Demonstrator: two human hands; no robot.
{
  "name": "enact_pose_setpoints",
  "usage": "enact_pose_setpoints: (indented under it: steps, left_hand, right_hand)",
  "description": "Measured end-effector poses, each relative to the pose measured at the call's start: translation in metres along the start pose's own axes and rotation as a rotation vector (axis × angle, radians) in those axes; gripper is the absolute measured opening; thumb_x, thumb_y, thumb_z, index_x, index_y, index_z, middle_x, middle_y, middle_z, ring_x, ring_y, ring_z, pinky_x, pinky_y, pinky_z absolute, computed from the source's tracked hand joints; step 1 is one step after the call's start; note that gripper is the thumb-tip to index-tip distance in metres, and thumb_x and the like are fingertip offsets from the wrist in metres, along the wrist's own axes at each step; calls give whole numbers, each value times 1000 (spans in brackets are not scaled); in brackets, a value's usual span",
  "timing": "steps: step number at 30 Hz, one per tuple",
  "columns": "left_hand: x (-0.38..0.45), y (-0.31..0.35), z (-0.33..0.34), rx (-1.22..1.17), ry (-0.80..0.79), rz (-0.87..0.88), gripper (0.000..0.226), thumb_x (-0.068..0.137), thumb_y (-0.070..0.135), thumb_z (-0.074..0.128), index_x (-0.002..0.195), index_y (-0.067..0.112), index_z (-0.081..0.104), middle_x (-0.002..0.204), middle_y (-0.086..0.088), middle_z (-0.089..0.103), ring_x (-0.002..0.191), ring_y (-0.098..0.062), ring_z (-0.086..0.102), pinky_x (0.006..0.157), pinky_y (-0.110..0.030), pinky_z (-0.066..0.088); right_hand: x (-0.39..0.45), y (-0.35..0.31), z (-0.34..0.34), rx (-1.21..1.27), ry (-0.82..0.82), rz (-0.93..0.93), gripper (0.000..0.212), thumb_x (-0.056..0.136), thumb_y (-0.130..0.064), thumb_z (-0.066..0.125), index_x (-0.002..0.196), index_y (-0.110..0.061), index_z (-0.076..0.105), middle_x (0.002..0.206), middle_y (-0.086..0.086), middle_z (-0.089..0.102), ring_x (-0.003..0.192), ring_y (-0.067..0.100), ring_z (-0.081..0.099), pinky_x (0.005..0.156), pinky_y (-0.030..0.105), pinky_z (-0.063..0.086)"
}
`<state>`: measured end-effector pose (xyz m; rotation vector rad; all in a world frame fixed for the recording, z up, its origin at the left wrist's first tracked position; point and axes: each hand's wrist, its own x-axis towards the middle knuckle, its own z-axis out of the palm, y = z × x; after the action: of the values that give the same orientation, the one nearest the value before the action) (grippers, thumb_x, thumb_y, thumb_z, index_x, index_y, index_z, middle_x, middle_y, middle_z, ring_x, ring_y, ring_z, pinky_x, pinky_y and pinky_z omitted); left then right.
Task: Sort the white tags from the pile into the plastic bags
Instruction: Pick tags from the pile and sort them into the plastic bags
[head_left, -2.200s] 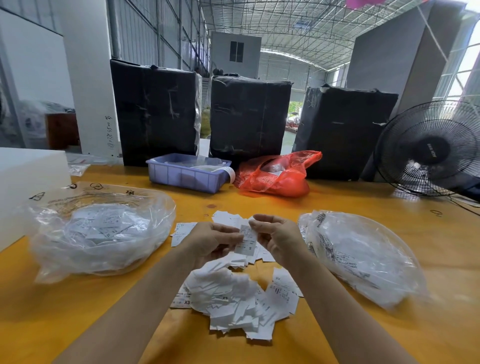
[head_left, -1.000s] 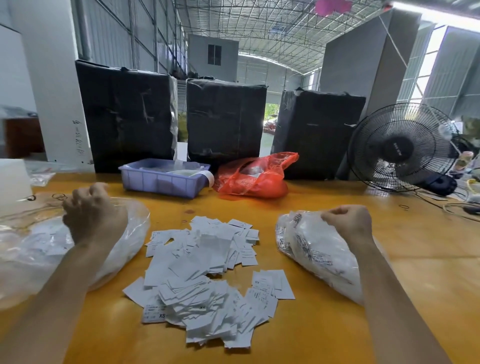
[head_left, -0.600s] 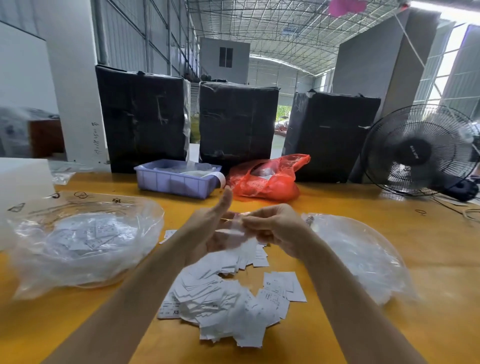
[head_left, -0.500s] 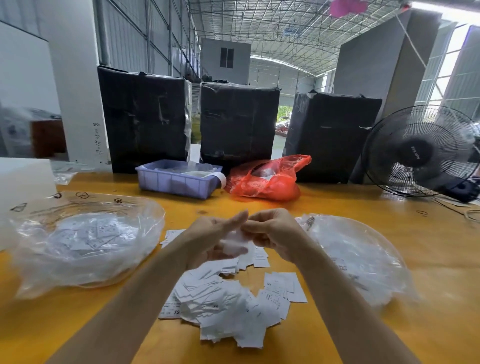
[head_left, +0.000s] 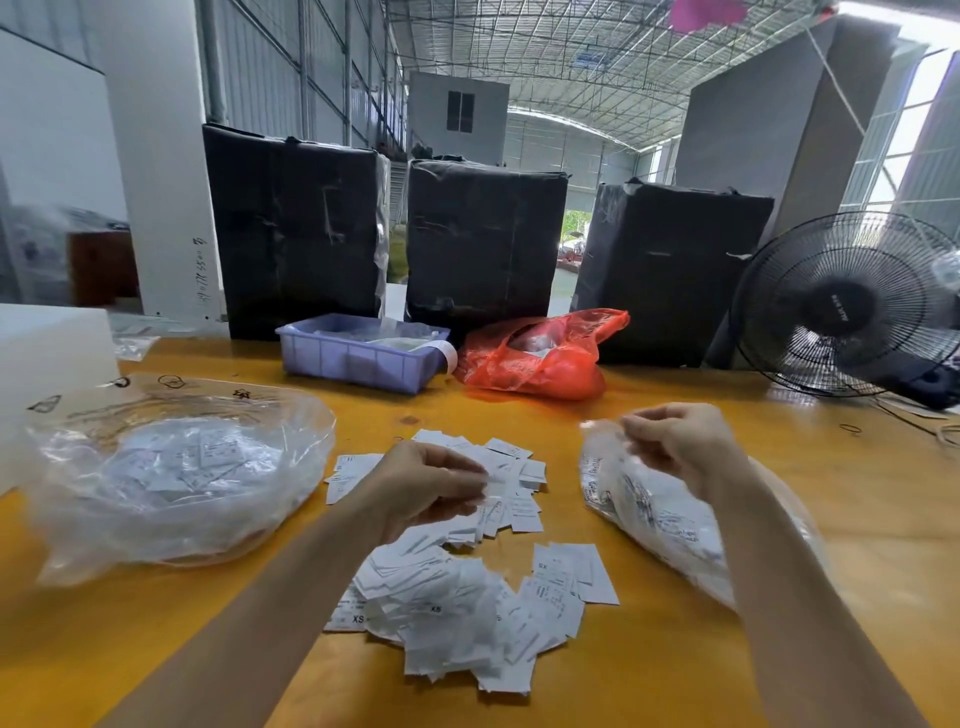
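Two clear plastic bags lie on your yellow table (head_left: 649, 675), both part-filled with tags: the left bag (head_left: 171, 478) wide and slumped, the right bag (head_left: 654, 512) narrower. Between them sits the pile of white tags (head_left: 462, 597), loose and overlapping, several printed XS. Your left hand (head_left: 431, 491) hovers over the far part of the pile, fingers curled, pinching a blurred tag (head_left: 496, 486). Your right hand (head_left: 680, 441) is over the right bag's far end, fingertips pinched together at its plastic; whether it holds a tag, you cannot tell. Far side: one lilac bin (head_left: 358, 356), one red bag (head_left: 540, 356), three black wrapped bales (head_left: 483, 239), one black fan (head_left: 852, 306) at far right.
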<state>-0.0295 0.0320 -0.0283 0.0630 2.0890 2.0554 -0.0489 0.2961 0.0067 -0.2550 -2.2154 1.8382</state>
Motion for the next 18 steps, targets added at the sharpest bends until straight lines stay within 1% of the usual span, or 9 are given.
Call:
enact_pose_setpoints:
  steps: [4,7,9,11,12,13,14,16,18]
  left_hand:
    - [5,-3,-1,-44,52,4,17,84,20,68,79,4,70,65,-6,71,52,-11,64,48,-18,50]
    - [9,-6,-3,-153,117,30,13,82,9,69,78,-3,69,73,-12,72,62,-16,69,55,-19,55]
    - [11,-7,-6,-183,150,47,7,80,-1,69,76,-7,67,76,-17,70,64,-19,69,57,-19,57]
    - [13,-9,-8,-180,172,46,4,80,-7,67,76,-8,67,74,-18,70,60,-17,69,56,-18,56]
    - [14,-10,-9,-166,181,39,3,80,-7,67,77,-7,67,74,-17,70,59,-17,69,55,-19,56]
    - [14,-11,-9,-144,191,28,2,81,-7,67,78,-6,67,74,-16,70,60,-17,68,56,-20,55]
    - [15,-12,-9,-126,200,17,3,81,-7,67,79,-4,67,75,-16,70,63,-18,67,58,-22,56]
    - [15,-14,-10,-136,198,-1,7,79,-9,68,82,-3,65,75,-16,72,64,-19,69,58,-23,57]
    - [14,-14,-9,-157,190,-7,13,76,-10,69,85,-2,65,73,-16,73,60,-18,70,52,-20,55]
  right_hand:
    - [21,35,-52,-487,335,122,12,78,3,71,79,14,67,65,19,66,53,27,63,50,33,56]
    - [20,51,-57,-807,258,224,26,82,-3,69,59,4,60,51,10,59,46,21,59,44,21,45]
    - [20,49,-50,-966,225,231,30,83,-7,68,59,-1,53,61,9,58,66,27,62,57,29,46]
    - [16,33,-39,-1062,339,135,17,85,-6,62,71,0,55,79,14,60,83,32,60,64,32,42]
    - [13,23,-32,-1060,418,33,6,85,-5,59,81,0,59,88,18,63,89,35,60,67,33,41]
    - [10,14,-23,-1026,473,-100,9,85,-3,56,90,0,63,95,20,64,92,36,60,69,34,42]
    - [6,6,-10,-958,469,-252,15,85,-2,55,95,0,66,98,21,66,93,36,61,71,34,44]
    - [-6,-5,25,-785,282,-482,19,84,0,54,94,1,70,94,19,70,85,31,63,73,33,48]
    - [-14,6,63,-752,29,-490,19,84,-1,54,88,3,72,91,18,71,81,28,64,74,35,51]
